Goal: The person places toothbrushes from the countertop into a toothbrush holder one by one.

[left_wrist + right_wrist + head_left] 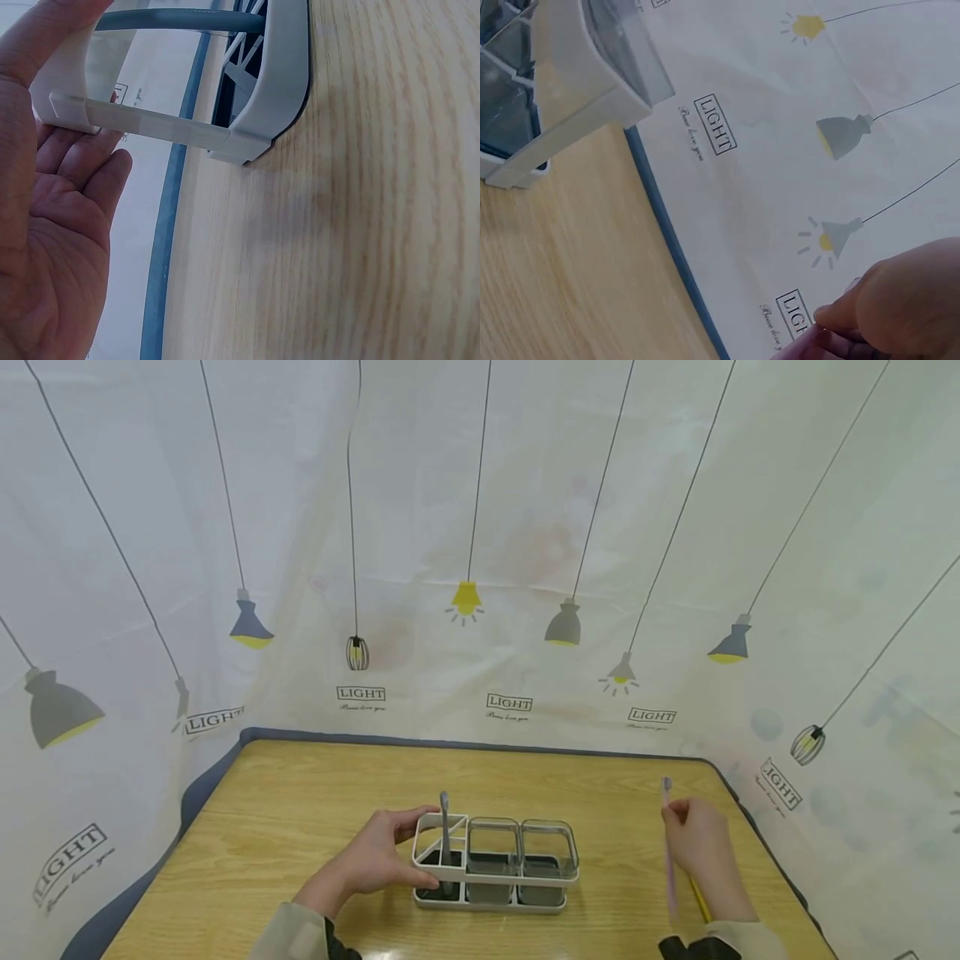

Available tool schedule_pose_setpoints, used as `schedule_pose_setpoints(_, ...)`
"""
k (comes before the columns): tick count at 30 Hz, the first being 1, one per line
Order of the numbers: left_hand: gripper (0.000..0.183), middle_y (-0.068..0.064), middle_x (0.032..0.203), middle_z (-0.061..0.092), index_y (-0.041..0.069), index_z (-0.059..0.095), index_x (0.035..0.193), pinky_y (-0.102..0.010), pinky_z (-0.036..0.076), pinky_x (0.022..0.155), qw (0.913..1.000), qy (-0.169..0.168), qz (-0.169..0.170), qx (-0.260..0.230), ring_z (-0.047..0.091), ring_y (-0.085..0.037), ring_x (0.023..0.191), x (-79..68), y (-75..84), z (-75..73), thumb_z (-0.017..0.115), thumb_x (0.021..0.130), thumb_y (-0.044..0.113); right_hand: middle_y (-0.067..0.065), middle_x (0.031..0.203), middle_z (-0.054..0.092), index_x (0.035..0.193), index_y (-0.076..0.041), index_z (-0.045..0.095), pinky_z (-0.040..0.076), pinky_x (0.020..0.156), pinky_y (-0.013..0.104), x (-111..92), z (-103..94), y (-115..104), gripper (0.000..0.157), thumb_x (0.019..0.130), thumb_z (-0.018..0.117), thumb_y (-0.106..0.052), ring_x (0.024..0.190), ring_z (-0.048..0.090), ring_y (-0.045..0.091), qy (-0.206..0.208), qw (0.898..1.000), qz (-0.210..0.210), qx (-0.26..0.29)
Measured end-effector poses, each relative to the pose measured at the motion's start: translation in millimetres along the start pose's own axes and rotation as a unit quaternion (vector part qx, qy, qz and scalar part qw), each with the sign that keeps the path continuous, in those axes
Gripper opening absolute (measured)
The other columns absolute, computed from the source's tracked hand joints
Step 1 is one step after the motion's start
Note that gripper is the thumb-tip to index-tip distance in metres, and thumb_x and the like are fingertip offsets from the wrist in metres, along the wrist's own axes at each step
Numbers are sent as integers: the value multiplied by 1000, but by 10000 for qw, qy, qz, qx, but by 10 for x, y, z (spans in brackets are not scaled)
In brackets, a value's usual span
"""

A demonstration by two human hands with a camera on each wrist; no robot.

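A white toothbrush holder [525, 881] stands upright on the table, with a dark base and two clear cups [550, 852] in its middle and right sections. One grey toothbrush [446, 831] is upright in its divided left section; the left wrist view shows its blue-grey handle [180, 20]. My left hand [378, 856] grips the holder's left end, thumb at the front and fingers behind. To the right of the holder, my right hand [701, 843] pinches a pink-purple toothbrush [670, 872], head up. In the right wrist view only part of its handle [799, 347] shows.
A thin yellow stick-like thing [700, 900] lies beneath the right hand, partly hidden. The wood-grain table [322, 777] has a dark blue edge [465, 744] at the back. A white sheet printed with lamps [420, 527] hangs behind and at both sides.
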State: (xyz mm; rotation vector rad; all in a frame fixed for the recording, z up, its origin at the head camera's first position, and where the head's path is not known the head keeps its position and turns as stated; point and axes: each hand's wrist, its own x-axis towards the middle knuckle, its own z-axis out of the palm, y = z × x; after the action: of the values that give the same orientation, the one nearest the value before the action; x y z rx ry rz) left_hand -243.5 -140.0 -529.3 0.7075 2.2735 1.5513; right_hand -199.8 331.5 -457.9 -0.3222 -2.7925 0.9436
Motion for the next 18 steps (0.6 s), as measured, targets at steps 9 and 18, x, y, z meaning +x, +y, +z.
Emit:
schedule_pose_setpoints(9, 99, -10, 152, 58, 15, 53, 156, -55, 43, 115, 10000, -5, 2, -18, 52, -34, 141, 5, -17, 4, 101, 72, 35, 21, 95, 68, 111, 11, 67, 53, 67, 36, -82, -35, -130, 24, 106, 60, -11, 83, 65, 32, 838, 9956, -397, 151)
schedule_pose_setpoints(18, 100, -12, 152, 57, 15, 53, 156, -56, 43, 114, 10000, 8, 35, -36, 52, -36, 141, 8, -24, 8, 101, 71, 35, 20, 96, 70, 111, 10, 68, 52, 61, 27, -117, -69, -221, 24, 106, 63, -13, 83, 66, 30, 1123, 9921, -460, 326)
